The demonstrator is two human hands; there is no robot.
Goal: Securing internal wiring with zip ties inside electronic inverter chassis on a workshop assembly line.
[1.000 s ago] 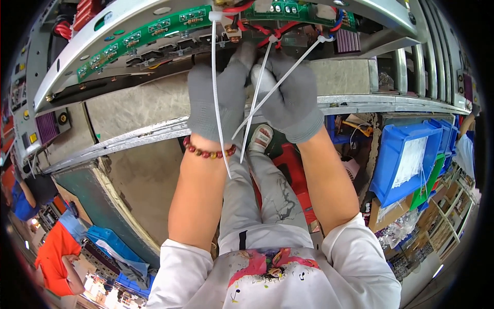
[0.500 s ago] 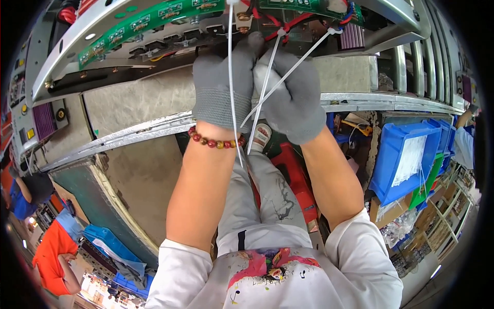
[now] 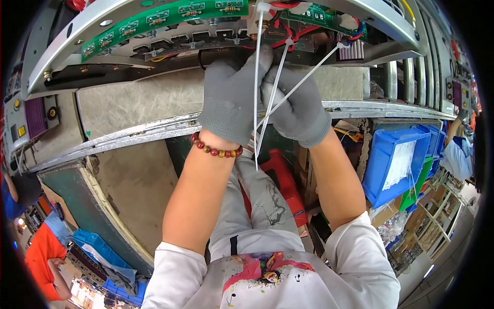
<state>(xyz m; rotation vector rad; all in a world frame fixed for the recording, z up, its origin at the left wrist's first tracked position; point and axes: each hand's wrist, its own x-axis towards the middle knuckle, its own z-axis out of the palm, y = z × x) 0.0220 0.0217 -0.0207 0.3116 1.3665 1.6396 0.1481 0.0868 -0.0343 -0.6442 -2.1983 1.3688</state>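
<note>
Bench (image 3: 139, 105) is running across the upper view, its metal front edge facing the wearer. Chassis (image 3: 200, 31) is standing along that front edge, its board side facing the hands. Rollers (image 3: 406, 85) are lying toward the bench's right end. Blue bin (image 3: 376, 180) is sitting out from the front edge, at the right, and is holding white strips. Green board (image 3: 164, 19) is spanning the chassis's left part; a smaller board (image 3: 314, 15) is showing farther right.

Left hand (image 3: 231, 98) and right hand (image 3: 298, 105), both in grey gloves, are working close together at the chassis's near edge, above the bench's front edge. The left is pointing its forefinger toward the chassis, with its other fingers mostly out of sight; the right is folding inward, thumb bending toward the left. Both grips are looking nearly closed, but whether either is holding anything cannot be told.

Purple heat sink (image 3: 351, 53) is sitting right of the hands. Red wires (image 3: 303, 32) are crossing just beyond the fingers. Left tie (image 3: 258, 56), white, is hanging from the chassis's upper part; middle tie (image 3: 280, 69) is hanging from the red wires; right tie (image 3: 314, 72) is slanting down from beside the heat sink. All three are passing in front of the gloves. Beaded bracelet (image 3: 216, 152) is circling the left wrist.
</note>
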